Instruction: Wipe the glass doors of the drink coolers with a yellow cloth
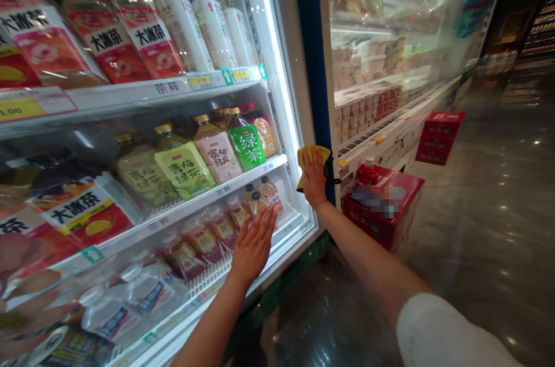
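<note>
- Right hand is holding the yellow cloth, fingers over it, at the cooler's right edge.
- Left hand's open, empty, toward the lower right corner.
- I'd keep the cloth flat, pressure even.

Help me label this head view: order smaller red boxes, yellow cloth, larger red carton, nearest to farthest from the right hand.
1. Yellow cloth, under the right hand.
2. Larger red carton, to the hand's right.
3. Smaller red boxes, beyond the carton, farther right.
</note>
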`<state>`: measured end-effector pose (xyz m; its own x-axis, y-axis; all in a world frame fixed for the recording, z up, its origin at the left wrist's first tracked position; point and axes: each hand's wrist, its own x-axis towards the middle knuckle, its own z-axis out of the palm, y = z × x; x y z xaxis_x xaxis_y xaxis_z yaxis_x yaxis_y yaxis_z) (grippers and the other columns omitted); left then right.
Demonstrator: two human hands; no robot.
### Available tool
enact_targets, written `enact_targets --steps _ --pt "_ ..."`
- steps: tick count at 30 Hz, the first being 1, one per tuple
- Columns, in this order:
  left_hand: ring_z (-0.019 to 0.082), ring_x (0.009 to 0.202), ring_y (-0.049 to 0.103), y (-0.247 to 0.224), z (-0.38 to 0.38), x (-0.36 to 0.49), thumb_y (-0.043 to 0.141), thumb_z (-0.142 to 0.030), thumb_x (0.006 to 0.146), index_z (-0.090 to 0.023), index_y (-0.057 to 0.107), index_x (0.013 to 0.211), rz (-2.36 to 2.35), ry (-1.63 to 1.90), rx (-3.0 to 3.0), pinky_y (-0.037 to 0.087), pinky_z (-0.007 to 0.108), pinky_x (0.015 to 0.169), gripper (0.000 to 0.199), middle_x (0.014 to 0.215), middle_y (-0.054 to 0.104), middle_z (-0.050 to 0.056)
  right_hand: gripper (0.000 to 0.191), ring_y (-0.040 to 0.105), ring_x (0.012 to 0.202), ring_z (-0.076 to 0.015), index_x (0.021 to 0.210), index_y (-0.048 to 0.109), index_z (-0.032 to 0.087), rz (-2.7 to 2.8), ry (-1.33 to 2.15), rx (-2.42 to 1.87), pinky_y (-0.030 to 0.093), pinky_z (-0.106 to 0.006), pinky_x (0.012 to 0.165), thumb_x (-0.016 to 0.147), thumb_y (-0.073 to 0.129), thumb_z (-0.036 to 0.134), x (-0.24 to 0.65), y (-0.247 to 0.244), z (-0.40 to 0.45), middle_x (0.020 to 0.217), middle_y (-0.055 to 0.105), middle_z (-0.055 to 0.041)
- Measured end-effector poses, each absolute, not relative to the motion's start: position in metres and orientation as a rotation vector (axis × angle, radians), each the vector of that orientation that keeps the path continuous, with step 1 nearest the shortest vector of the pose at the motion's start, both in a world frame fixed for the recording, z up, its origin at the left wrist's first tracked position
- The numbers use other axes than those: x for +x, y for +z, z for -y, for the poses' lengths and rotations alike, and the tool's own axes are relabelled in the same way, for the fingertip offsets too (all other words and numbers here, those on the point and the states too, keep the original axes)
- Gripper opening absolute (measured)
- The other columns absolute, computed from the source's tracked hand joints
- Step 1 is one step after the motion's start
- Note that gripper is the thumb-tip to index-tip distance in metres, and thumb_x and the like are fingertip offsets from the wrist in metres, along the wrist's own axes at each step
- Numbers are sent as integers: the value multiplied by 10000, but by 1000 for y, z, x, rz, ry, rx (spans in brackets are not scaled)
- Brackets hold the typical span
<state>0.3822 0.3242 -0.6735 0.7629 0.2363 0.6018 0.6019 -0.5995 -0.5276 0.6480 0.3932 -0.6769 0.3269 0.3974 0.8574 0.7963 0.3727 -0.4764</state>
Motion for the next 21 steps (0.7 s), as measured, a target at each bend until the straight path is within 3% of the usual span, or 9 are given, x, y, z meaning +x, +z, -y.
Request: enact_targets --steps 3,10,12,17,21 --pt "161 1580 122 -672 -324 382 429 -91 952 -177 175 1644 610 -622 -2202 -34 385 1321 742 1630 364 41 713 22 1614 -259 1648 229 268 1283 -424 -1236 182 -577 1298 964 360 118 647 -653 -394 1745 133 -34" --pt "175 1581 124 -677 -320 375 445 -86 937 -195 139 1648 659 -631 -2189 -54 420 1319 781 1645 329 48 713 57 1611 -294 1653 200 276 1399 -324 -1327 310 -601 1244 980 392 139 603 -781 -354 1745 123 -73" --pt "177 1586 105 -675 -318 371 461 -87 933 -195 127 1650 670 -627 -2181 -59 428 1319 798 1652 315 52 708 47 1611 -292 1658 172 280 1361 -303 -1333 309 -600 1242 991 370 149 601 -772 -358 1746 117 -73" --pt "174 1589 86 -662 -316 361 447 -84 944 -204 134 1652 654 -638 -2139 -64 434 1319 783 1656 303 44 662 -11 1611 -319 1660 166 272 1227 -388 -1277 204 -654 1252 1030 372 276 586 -682 -378 1749 91 -69" --pt "182 1586 109 -659 -312 351 435 -93 953 -202 147 1652 667 -651 -2101 -43 434 1322 764 1654 307 51 612 87 1608 -303 1625 306 292 1467 -470 -1236 239 -597 1251 1023 411 273 566 -694 -358 1731 197 -62"
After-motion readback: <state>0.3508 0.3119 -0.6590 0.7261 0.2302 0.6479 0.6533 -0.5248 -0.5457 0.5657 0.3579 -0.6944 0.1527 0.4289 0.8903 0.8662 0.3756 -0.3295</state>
